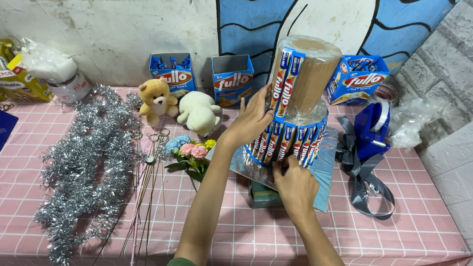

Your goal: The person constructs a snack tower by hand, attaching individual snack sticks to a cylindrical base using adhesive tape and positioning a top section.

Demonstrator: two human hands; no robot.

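Observation:
A two-tier snack tower (306, 83) stands on a silver-covered board (327, 170) in the middle of the pink checked table. Its lower tier (291, 140) is ringed with blue wafer-stick packs; the brown, tape-wrapped upper cylinder carries two such packs (285, 79) on its left side. My left hand (252, 120) presses fingertips against those upper packs. My right hand (295, 185) rests at the front edge of the board, fingers touching the bottom of the lower ring. Neither hand wraps around anything.
Silver tinsel (89, 159) and thin sticks (150, 187) lie at left. Two plush bears (177, 107) and small fake flowers (191, 152) sit behind my left arm. Three blue snack boxes (232, 80) line the wall. A blue tape dispenser (373, 130) and grey ribbon (363, 179) are at right.

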